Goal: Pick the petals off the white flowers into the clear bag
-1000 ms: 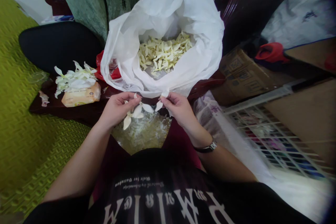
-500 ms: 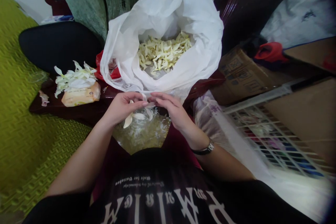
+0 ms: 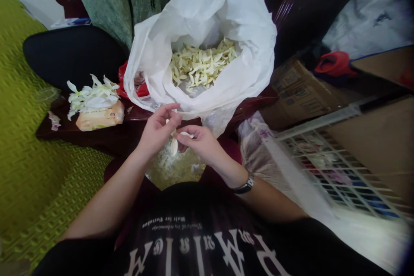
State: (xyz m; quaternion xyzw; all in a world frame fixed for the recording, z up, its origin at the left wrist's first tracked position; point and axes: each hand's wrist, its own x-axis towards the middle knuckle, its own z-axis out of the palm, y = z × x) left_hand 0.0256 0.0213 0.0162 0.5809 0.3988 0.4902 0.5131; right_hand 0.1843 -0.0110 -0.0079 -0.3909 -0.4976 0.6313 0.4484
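Head view: pinches a white flower (image 3: pixel 174 146) in the nearly closed left grip (image 3: pixel 160 128) and a white petal (image 3: pixel 188 135) in the closed right grip (image 3: pixel 203 145), just beside. Holds both above whitish scraps (image 3: pixel 174 166), near the white bag (image 3: pixel 250 43) of pale flowers (image 3: pixel 203 64).

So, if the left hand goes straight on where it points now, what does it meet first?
The left hand would probably meet the near side of the white bag, though depth is unclear.
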